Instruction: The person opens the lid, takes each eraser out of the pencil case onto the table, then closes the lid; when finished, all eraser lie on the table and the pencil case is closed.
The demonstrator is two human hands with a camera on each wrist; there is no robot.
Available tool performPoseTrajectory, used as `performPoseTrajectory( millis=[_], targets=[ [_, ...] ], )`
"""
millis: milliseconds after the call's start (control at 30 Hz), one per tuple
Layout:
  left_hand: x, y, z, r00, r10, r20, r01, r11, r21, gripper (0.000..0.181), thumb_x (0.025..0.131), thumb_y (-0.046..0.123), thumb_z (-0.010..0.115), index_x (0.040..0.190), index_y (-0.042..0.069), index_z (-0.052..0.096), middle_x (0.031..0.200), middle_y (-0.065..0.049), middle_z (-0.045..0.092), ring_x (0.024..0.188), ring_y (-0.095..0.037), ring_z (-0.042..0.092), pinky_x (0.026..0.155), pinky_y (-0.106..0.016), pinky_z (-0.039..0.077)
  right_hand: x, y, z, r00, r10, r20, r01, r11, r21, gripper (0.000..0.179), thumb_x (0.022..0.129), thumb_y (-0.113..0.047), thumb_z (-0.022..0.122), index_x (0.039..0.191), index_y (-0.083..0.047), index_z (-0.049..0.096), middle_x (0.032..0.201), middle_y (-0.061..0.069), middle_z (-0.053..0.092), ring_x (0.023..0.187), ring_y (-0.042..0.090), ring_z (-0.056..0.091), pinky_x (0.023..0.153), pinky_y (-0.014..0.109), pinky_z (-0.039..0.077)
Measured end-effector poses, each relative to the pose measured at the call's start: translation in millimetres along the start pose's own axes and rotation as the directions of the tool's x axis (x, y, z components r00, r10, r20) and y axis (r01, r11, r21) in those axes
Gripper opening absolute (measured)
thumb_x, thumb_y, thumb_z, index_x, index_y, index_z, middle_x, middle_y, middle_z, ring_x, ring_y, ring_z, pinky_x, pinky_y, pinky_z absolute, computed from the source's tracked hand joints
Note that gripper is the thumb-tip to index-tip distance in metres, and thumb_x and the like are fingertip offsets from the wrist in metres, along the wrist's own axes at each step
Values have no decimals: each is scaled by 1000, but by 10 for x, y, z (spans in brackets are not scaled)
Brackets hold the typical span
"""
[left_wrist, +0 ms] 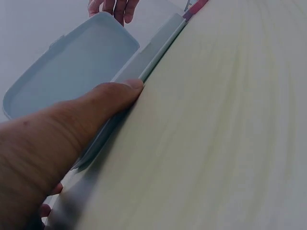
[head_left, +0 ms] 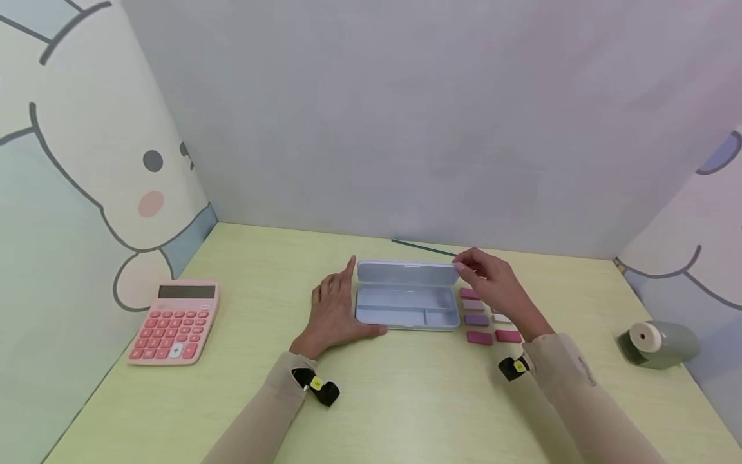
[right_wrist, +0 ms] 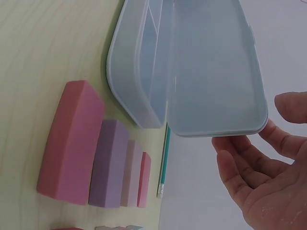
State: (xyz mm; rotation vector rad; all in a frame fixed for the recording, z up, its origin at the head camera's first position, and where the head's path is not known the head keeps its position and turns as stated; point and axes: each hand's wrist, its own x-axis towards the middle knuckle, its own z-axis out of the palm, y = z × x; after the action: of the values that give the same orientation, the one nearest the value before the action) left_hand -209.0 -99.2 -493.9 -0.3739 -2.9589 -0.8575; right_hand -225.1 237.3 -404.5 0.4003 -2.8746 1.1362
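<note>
A light-blue pencil case (head_left: 406,316) lies on the table with its lid (head_left: 408,273) raised at the back; its inside is divided into compartments and holds nothing. My left hand (head_left: 336,312) rests at the case's left end, fingers spread and the thumb (left_wrist: 120,93) along its front wall. At the lid's right corner is my right hand (head_left: 489,277). In the right wrist view its fingers (right_wrist: 254,160) are behind the lid's edge, with the thumb (right_wrist: 290,108) standing away from it. Several eraser-like blocks, among them a purple one (right_wrist: 109,163) and a pink one (right_wrist: 72,143), lie right of the case.
Behind the case lies a thin dark-green pencil (head_left: 423,247), close to the back wall. A pink calculator (head_left: 174,325) sits at the far left. Toward the right edge stands a grey-green object with a white round part (head_left: 661,345). Walls enclose the table on three sides.
</note>
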Motion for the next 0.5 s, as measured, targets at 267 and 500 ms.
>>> performPoseTrajectory(
  millis=[267,500],
  targets=[
    [-11,-4,2,1000,7,-8,-7,1000,4,155,65,74,90,173,30,-12,172,-8,36,159,-39,28,127,-65,23,-67,10,98,1000,-6,11,6,1000,2,28,113,-35,55,117,-11,69,110,9,72,106,25,67,98,41,56],
    [-3,-17,7,1000,14,-9,-14,1000,1,153,66,78,87,172,34,-13,172,-7,36,159,-38,28,127,-65,23,-156,21,159,999,4,32,-4,1000,17,14,109,-27,64,113,-14,69,112,5,73,111,27,70,96,39,56]
  ],
)
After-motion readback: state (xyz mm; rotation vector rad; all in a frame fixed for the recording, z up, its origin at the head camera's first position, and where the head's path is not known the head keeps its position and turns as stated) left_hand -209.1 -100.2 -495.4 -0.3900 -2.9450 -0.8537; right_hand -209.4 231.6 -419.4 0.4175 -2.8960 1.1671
